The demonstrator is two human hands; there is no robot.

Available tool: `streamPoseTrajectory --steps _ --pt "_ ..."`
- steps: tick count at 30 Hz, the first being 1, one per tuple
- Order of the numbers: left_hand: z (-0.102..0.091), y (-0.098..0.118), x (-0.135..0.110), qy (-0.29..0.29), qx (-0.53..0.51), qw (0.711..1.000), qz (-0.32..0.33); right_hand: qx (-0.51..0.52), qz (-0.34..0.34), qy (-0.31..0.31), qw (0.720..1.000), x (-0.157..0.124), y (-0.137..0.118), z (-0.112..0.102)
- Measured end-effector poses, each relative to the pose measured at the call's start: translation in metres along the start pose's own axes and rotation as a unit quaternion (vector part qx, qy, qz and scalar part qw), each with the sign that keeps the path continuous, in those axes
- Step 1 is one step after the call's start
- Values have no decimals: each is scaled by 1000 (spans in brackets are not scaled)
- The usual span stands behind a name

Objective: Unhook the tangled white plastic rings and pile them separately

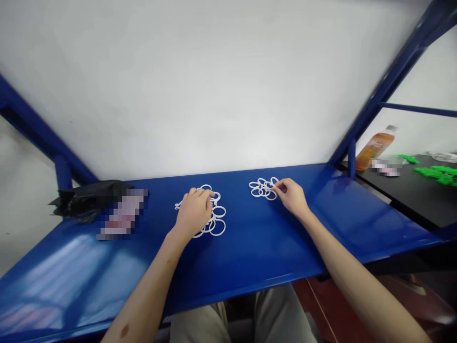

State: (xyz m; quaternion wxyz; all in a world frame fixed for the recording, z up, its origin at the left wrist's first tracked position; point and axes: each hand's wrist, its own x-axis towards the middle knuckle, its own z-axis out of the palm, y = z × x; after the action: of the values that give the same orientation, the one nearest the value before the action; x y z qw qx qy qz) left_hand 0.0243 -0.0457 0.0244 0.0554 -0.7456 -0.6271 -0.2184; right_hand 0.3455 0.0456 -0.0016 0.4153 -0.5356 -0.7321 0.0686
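White rings [213, 219] partly hidden under left hand [194, 209].

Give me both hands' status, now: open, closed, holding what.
Left hand: palm down over the left white rings; grip cannot be told.
Right hand: closed, pinching the edge of the right white rings.

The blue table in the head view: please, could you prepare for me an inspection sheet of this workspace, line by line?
Surface: blue table, glossy, with light reflected at the left.
Job's things: white rings in two groups, left group and right group, rings overlapping.
Clutter: black bag at the left; pixelated item next to it, unreadable.
Hands: left hand covers part of the left group; right hand has fingertips at the right group's edge, grip unclear.
Cables: none clearly seen; pale bundle at far right too unclear to name.
Surroundings: white backing, blue frame, black table with bottle and green pieces.
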Motion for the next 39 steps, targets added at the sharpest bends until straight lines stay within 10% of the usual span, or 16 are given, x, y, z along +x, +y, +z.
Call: streamPoseTrajectory --steps 6,26,31,39 --pt "5 15 -8 -46 -13 996 78 28 77 -46 996 -10 31 -11" --pt "25 31 -9 46 -102 977 183 23 -63 18 998 -21 -25 -2" --pt "23 34 -11 58 -113 980 152 192 -43 -165 967 -24 -75 32" --pt "26 41 -8 32 -187 982 8 317 28 -179 931 -36 -90 50"
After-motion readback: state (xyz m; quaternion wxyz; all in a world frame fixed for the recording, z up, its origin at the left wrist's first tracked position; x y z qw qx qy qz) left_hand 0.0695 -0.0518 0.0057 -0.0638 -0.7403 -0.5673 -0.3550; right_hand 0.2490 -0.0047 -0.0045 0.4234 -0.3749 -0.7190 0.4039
